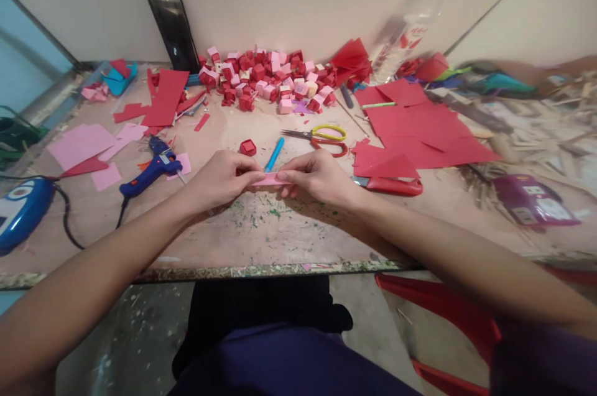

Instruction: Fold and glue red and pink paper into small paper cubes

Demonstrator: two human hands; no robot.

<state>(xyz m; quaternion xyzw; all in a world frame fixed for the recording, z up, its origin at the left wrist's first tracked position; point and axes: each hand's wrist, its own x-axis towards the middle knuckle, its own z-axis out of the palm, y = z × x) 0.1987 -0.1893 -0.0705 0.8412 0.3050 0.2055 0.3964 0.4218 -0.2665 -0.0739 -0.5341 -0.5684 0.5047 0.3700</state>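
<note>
Between my two hands, just above the table, is a narrow strip of pink paper [269, 179]. My left hand [224, 179] pinches its left end between thumb and fingers. At the right end my right hand [313, 177] grips it the same way, thumb on top. A blue pen-like stick [275, 155] lies right behind the strip. Beyond my left fingers sits a small red paper box [248, 147]. Scissors [321, 135] with yellow and orange handles rest behind my right hand. A red-handled cutter [392, 186] lies to the right of that hand, partly under red paper.
A heap of small red and pink paper boxes [270, 76] lies at the back, beside an upright phone [173, 32]. A blue glue gun [156, 169] and pink sheets [84, 144] are left; red sheets [420, 128], a purple packet [532, 199] and wood scraps [536, 122] right.
</note>
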